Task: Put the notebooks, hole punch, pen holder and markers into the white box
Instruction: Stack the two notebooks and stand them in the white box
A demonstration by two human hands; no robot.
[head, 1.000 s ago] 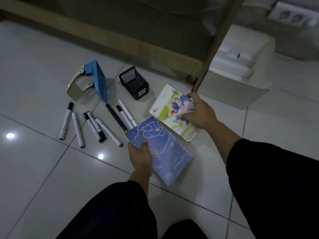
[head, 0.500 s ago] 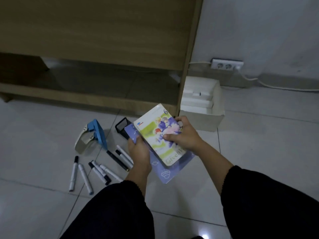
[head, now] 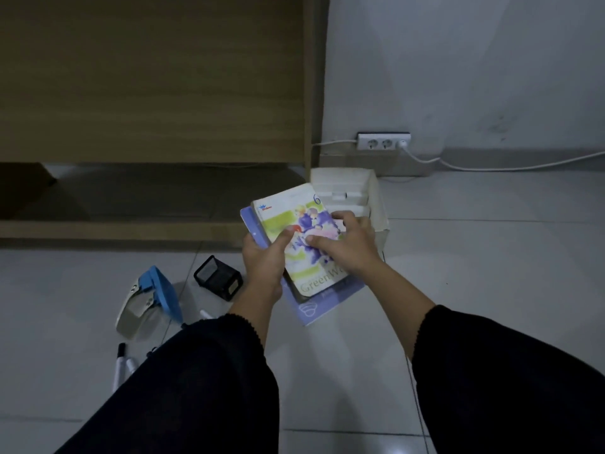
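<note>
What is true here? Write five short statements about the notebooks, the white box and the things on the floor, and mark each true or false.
1. The left hand and the right hand hold the blue notebook and the illustrated notebook as one stack. True.
2. The blue notebook lies on top. False: the illustrated notebook is on top.
3. The pen holder sits on the floor between the hole punch and the left hand. True.
4. The hole punch is already packed away. False: it lies on the floor, outside the white box.
5. Markers lie on the floor beside the left sleeve. True.
</note>
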